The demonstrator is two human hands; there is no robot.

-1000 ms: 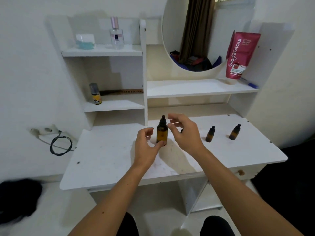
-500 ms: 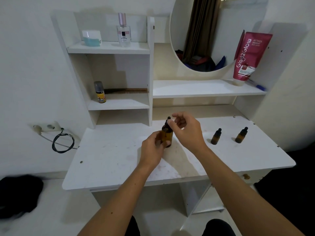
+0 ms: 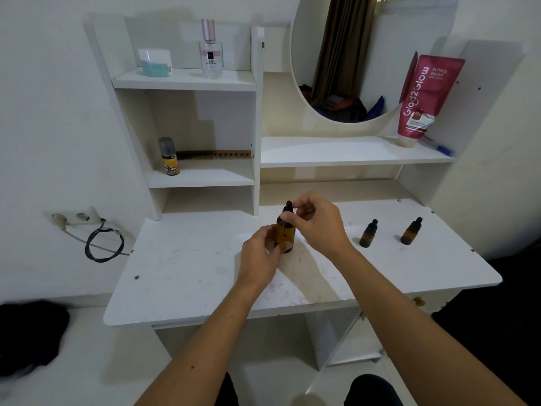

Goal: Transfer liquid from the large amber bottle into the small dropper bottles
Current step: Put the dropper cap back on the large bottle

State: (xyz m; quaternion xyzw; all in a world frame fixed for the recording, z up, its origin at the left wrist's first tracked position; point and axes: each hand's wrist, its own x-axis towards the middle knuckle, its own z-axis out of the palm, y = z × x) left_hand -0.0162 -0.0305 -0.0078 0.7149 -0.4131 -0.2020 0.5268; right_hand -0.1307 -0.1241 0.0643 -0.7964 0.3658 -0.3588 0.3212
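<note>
Left hand (image 3: 259, 256) wraps the body of the big bottle (image 3: 285, 234), fingers curled round the amber glass, thumb across the front near the base. The bottle stands upright on the desk (image 3: 187, 265), just in front of the shelf unit. Right hand (image 3: 317, 222) comes over the top, thumb and forefinger pinching the black dropper cap (image 3: 288, 208), the other fingers curled loosely behind. Looks like the cap is about to be unscrewed, though whether it is loosened at all I can't tell from this angle.

Off to the right, well apart from the hands, two small bottles wait: the near dropper (image 3: 368, 234) and the far dropper (image 3: 411, 231), both upright, both with caps on.

The risks from here: if the left hand's grip slackens while the right twists, the bottle could spin or tip on the smooth top. Lift the pipette out too fast and it may drip across the desk. The small bottles are light and narrow; a reaching wrist could knock one over.
</note>
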